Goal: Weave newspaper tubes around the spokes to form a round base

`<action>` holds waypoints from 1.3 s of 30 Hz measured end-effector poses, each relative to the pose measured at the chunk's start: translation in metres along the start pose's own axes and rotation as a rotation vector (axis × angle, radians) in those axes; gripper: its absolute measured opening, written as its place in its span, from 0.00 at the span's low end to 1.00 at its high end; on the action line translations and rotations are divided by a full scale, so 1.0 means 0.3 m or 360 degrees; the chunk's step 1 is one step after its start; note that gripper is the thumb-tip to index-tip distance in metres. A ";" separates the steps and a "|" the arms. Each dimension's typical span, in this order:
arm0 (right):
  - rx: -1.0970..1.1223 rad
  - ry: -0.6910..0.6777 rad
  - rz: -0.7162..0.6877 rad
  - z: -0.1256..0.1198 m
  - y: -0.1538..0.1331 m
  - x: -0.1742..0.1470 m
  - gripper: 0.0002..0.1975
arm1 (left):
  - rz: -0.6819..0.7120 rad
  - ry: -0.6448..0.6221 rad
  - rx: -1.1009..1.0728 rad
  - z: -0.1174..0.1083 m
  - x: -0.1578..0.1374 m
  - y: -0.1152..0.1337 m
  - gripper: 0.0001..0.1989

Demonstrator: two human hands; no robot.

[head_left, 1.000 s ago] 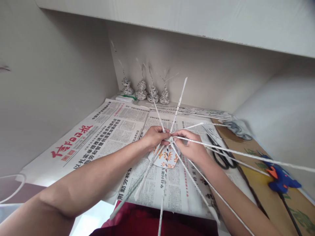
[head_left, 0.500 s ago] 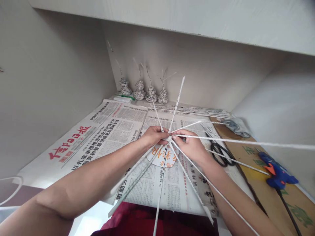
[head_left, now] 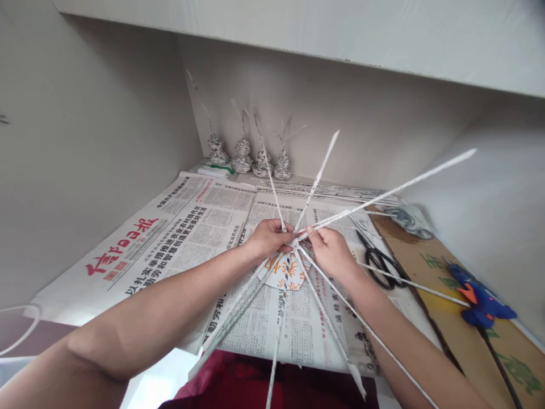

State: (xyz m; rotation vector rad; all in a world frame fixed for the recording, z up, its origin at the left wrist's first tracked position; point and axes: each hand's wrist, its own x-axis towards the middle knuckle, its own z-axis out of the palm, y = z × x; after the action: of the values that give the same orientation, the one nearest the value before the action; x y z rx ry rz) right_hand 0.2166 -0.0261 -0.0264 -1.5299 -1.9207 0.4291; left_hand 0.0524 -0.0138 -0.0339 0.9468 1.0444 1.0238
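Several thin rolled paper sticks radiate like spokes from a small woven centre (head_left: 296, 244). My left hand (head_left: 272, 237) pinches this centre from the left, fingers closed around the crossing. On the right, my right hand (head_left: 332, 250) grips a long white paper stick (head_left: 409, 182) close to the centre; it points up and to the right. Another upright paper stick (head_left: 317, 179) leans away behind the hands. Beneath them lies a white card with orange lettering (head_left: 281, 275), partly covered by the sticks.
Newspaper (head_left: 179, 238) covers the table. Several woven paper gourds (head_left: 242, 156) stand at the back, near a bundle of paper sticks (head_left: 332, 192). Black scissors (head_left: 383, 264), a blue glue gun (head_left: 481, 292) and cardboard (head_left: 434, 301) lie at the right. A ledge (head_left: 319, 34) overhangs the table.
The long stick in my right hand has swung from nearly level, pointing right, to slanting up and away. The upright stick has tilted slightly right. My left hand stays at the centre.
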 end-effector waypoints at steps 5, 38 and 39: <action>0.0219 -0.0127 0.0079 0.000 0.013 0.000 0.20 | -0.0002 0.0014 -0.0032 0.004 -0.010 0.010 0.10; 0.0321 -0.0133 0.0128 0.012 0.005 0.000 0.16 | 0.0028 -0.0011 0.0087 -0.004 -0.019 0.014 0.17; 0.0285 -0.0124 0.0097 0.006 0.001 -0.001 0.18 | 0.0052 0.0010 0.0120 -0.004 -0.019 0.016 0.16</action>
State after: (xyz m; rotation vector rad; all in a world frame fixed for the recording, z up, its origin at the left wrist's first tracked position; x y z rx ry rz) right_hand 0.2157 -0.0260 -0.0281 -1.4764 -1.8427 0.6778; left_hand 0.0493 -0.0180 -0.0284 1.0250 1.0821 1.0207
